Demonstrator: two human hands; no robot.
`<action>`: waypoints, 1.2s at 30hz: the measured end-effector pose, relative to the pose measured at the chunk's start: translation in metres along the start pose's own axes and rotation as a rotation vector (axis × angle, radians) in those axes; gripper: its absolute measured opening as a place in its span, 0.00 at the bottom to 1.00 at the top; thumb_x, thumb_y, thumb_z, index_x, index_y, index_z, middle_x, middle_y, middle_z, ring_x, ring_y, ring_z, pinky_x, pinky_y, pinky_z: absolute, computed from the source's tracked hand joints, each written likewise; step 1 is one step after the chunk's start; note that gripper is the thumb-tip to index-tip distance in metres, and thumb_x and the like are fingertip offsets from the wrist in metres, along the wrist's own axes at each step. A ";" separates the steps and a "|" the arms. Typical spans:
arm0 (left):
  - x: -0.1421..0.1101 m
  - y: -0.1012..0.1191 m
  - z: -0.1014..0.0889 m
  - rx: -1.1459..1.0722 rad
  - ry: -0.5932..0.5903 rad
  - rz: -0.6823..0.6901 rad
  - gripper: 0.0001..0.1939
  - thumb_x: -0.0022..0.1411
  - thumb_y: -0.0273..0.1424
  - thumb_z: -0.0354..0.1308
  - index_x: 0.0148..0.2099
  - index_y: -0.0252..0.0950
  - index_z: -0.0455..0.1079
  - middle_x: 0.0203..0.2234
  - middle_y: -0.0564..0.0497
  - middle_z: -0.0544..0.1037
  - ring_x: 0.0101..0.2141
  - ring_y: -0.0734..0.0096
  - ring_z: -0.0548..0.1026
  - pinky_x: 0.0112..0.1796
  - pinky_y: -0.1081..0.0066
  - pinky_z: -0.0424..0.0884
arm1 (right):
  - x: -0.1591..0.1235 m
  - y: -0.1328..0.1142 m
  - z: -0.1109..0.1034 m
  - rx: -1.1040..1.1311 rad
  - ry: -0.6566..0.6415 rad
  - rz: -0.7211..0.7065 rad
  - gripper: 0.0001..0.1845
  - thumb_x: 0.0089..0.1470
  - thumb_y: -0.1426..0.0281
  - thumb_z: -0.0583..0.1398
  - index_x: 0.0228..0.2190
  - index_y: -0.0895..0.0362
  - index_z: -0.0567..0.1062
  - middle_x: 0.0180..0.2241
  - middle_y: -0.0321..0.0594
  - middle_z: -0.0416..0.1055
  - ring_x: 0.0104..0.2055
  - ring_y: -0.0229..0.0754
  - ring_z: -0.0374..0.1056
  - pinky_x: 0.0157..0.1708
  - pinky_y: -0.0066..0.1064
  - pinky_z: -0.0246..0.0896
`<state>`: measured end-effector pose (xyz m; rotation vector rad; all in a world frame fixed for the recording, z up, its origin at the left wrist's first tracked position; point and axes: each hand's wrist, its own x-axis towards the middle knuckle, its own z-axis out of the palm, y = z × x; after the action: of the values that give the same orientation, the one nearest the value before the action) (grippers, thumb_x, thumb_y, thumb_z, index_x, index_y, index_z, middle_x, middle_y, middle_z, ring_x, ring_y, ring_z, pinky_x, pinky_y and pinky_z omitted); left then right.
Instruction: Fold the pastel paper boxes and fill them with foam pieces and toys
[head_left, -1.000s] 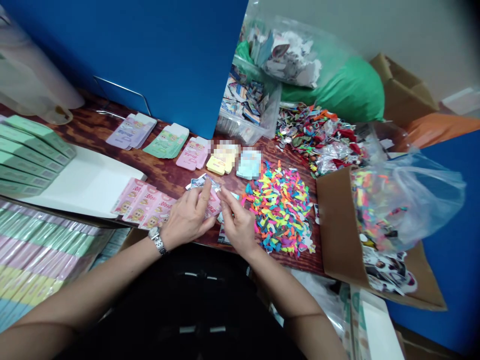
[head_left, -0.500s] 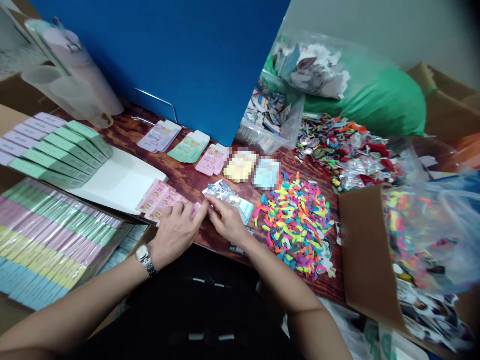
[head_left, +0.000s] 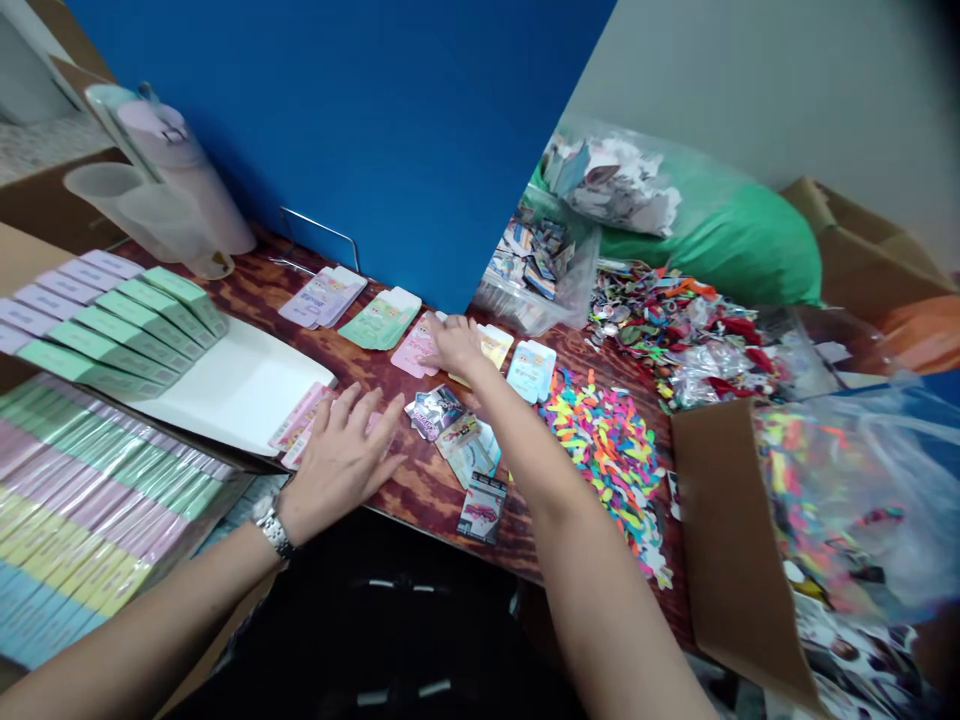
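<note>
My left hand (head_left: 341,455), a metal watch on its wrist, lies flat with fingers spread over the row of pink printed cards (head_left: 300,425) at the table's near edge. My right hand (head_left: 452,345) reaches forward onto the pink card stack (head_left: 415,352) and the yellow stack (head_left: 496,345) below the blue partition; its fingers curl down onto them and what they grip is hidden. A few shiny picture cards (head_left: 442,420) lie loose between my arms, and one more card (head_left: 482,508) sits near the table edge.
Purple (head_left: 322,296), green (head_left: 381,318) and light blue (head_left: 531,368) card stacks line the back. A pile of bright balloons (head_left: 607,450) lies right, beside an open cardboard box (head_left: 720,540) with a plastic bag. Stacked pastel boxes (head_left: 97,330) and a white tray (head_left: 240,385) fill the left.
My right hand let go of the shiny cards near the table edge and reached forward to the pink and yellow stacks. My left hand flattened and spread over the pink cards. The view shifted left.
</note>
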<state>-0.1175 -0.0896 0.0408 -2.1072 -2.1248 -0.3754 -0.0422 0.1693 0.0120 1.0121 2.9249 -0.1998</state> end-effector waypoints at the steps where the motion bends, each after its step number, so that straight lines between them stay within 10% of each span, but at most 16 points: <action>1: 0.006 -0.002 -0.001 -0.045 0.031 -0.003 0.34 0.66 0.40 0.55 0.69 0.34 0.53 0.57 0.32 0.67 0.60 0.39 0.61 0.56 0.41 0.61 | -0.003 -0.001 -0.003 0.006 0.070 -0.011 0.38 0.55 0.63 0.65 0.63 0.58 0.62 0.54 0.56 0.68 0.57 0.58 0.60 0.61 0.53 0.48; 7: 0.055 -0.004 0.002 -0.214 0.223 -0.070 0.48 0.63 0.49 0.56 0.71 0.24 0.40 0.59 0.26 0.62 0.59 0.41 0.63 0.56 0.48 0.64 | -0.064 -0.012 -0.031 0.365 0.516 -0.076 0.17 0.64 0.70 0.54 0.52 0.56 0.74 0.41 0.47 0.75 0.53 0.51 0.60 0.58 0.44 0.57; 11: 0.067 0.021 0.013 -0.164 0.219 -0.102 0.54 0.60 0.52 0.56 0.70 0.17 0.37 0.54 0.22 0.66 0.54 0.35 0.67 0.52 0.43 0.64 | -0.123 -0.024 -0.041 0.576 0.597 -0.088 0.16 0.63 0.69 0.56 0.51 0.52 0.74 0.36 0.42 0.75 0.56 0.46 0.62 0.60 0.42 0.59; 15: 0.065 0.043 0.021 -0.141 0.248 -0.066 0.48 0.61 0.47 0.57 0.68 0.14 0.46 0.48 0.24 0.71 0.49 0.37 0.72 0.55 0.41 0.61 | -0.161 -0.029 -0.043 0.673 0.640 0.001 0.13 0.62 0.68 0.58 0.48 0.52 0.74 0.37 0.41 0.74 0.58 0.43 0.64 0.58 0.36 0.65; 21: 0.061 0.059 0.021 -0.419 0.211 -0.096 0.33 0.59 0.38 0.59 0.63 0.30 0.57 0.49 0.37 0.75 0.44 0.52 0.78 0.41 0.62 0.75 | -0.199 -0.021 -0.035 0.493 0.793 0.082 0.15 0.63 0.64 0.58 0.50 0.52 0.73 0.53 0.47 0.70 0.58 0.46 0.66 0.58 0.42 0.65; 27: 0.058 0.068 0.016 -0.519 0.199 0.011 0.41 0.57 0.34 0.61 0.68 0.38 0.47 0.55 0.40 0.71 0.47 0.56 0.78 0.39 0.66 0.76 | -0.220 -0.022 -0.018 0.478 0.695 0.052 0.14 0.63 0.67 0.56 0.48 0.52 0.76 0.56 0.49 0.68 0.57 0.48 0.67 0.57 0.43 0.65; 36: 0.050 0.068 0.023 -0.465 0.175 0.193 0.31 0.58 0.31 0.61 0.61 0.39 0.55 0.49 0.43 0.73 0.48 0.58 0.76 0.44 0.64 0.75 | -0.219 -0.015 -0.031 1.163 0.576 0.208 0.14 0.65 0.62 0.54 0.44 0.54 0.76 0.42 0.39 0.77 0.44 0.40 0.74 0.45 0.32 0.71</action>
<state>-0.0486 -0.0357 0.0372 -2.3761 -1.8473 -1.0733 0.1211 0.0276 0.0619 1.6443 2.9866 -2.0525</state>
